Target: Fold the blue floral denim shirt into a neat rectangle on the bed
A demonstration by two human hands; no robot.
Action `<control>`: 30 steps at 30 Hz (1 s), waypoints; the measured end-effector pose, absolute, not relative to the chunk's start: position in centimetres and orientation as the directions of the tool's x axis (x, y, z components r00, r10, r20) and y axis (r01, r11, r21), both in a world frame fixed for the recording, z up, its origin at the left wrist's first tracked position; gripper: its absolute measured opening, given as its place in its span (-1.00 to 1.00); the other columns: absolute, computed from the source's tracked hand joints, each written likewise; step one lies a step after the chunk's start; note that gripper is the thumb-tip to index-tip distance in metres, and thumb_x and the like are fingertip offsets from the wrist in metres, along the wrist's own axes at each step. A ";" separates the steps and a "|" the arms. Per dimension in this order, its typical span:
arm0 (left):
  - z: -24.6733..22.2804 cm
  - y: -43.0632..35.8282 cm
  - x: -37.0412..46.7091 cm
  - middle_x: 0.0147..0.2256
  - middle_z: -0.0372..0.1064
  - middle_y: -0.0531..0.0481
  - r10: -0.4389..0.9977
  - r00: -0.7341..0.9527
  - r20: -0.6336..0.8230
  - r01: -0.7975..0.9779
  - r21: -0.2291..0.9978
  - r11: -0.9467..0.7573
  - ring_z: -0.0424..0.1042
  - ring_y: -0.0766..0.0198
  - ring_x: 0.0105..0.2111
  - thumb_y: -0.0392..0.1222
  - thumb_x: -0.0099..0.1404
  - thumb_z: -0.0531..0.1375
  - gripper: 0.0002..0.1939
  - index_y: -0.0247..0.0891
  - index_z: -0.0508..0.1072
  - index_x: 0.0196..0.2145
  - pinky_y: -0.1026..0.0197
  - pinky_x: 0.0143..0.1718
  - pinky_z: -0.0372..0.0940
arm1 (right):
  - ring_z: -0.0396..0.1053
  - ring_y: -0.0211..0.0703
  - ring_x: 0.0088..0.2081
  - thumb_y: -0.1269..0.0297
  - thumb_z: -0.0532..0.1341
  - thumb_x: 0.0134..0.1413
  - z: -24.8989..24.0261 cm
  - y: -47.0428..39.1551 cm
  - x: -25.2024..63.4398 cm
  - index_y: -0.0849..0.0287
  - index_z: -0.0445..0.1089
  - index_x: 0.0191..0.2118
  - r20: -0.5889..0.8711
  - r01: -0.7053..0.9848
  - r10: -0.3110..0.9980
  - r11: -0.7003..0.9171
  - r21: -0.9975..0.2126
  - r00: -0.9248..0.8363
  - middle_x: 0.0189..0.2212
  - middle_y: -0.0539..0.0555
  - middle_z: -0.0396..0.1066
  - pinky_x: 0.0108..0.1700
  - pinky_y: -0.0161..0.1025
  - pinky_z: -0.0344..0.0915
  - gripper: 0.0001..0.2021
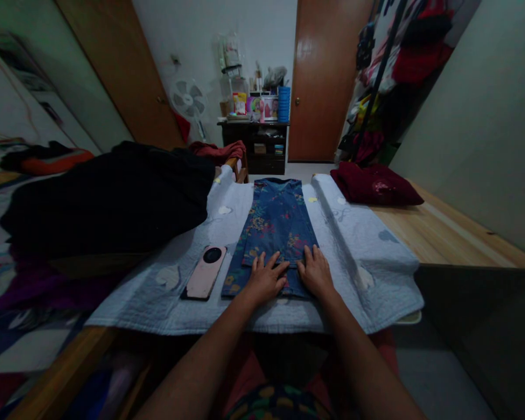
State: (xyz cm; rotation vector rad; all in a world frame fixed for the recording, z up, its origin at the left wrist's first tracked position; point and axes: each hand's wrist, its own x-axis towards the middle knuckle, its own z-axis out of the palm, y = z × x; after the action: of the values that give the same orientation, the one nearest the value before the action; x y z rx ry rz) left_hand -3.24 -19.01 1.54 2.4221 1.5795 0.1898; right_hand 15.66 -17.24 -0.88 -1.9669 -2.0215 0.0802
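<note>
A blue floral garment [277, 219] lies folded lengthwise on a light blue quilted cloth [166, 303]. Near its lower edge my left hand [266, 277] rests flat on the fabric with its fingers spread. My right hand [315, 271] lies at the garment's lower right edge, fingers stretched forward over the fabric and the cloth beside it. Neither hand grips anything. To the left of the garment, a pink phone [205, 273] with a round black camera area lies on the cloth.
A large black cloth pile [114, 198] stands at the left. A folded maroon garment [376, 184] sits at the right on a wooden surface [441, 236]. Farther back are a dark shelf [254, 146], a fan [188, 98] and hanging clothes [420, 58].
</note>
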 end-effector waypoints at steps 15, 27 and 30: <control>1.4 -19.4 -3.4 0.37 -0.15 0.04 0.910 0.414 -0.008 0.868 0.305 -0.392 -0.24 -0.35 0.33 0.22 0.26 0.12 -0.35 0.12 0.17 0.27 -0.37 0.26 -0.24 | -0.08 0.07 0.35 0.22 0.03 0.23 -2.1 -19.9 17.6 0.40 -0.14 0.36 0.289 0.936 0.955 0.164 -0.311 -0.071 0.33 0.39 -0.03 0.28 0.01 0.04 -0.34; 1.3 -19.7 -3.1 0.37 -0.16 0.04 0.915 0.402 0.019 0.877 0.280 -0.391 -0.25 -0.31 0.34 0.09 0.20 0.18 -0.32 0.09 0.17 0.26 -0.35 0.27 -0.27 | -0.02 0.08 0.33 0.24 0.01 0.25 -3.4 -21.7 19.4 0.37 -0.18 0.37 0.333 0.938 0.940 0.182 -0.294 -0.077 0.31 0.39 0.01 0.26 0.04 0.09 -0.34; 1.1 -19.7 -3.1 0.37 -0.15 0.03 0.914 0.404 0.032 0.876 0.272 -0.397 -0.26 -0.30 0.34 0.07 0.20 0.18 -0.32 0.09 0.17 0.27 -0.35 0.27 -0.28 | -0.01 0.13 0.33 0.29 0.04 0.22 -2.6 -21.9 19.2 0.33 -0.04 0.34 0.323 0.945 0.946 0.138 -0.296 -0.036 0.30 0.38 0.05 0.25 0.12 0.06 -0.40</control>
State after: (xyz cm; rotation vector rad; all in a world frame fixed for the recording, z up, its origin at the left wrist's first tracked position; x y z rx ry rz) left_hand -3.13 -19.69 1.06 2.4479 1.5863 0.2604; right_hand 19.24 -21.93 -2.58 -1.8116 -1.9858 0.0020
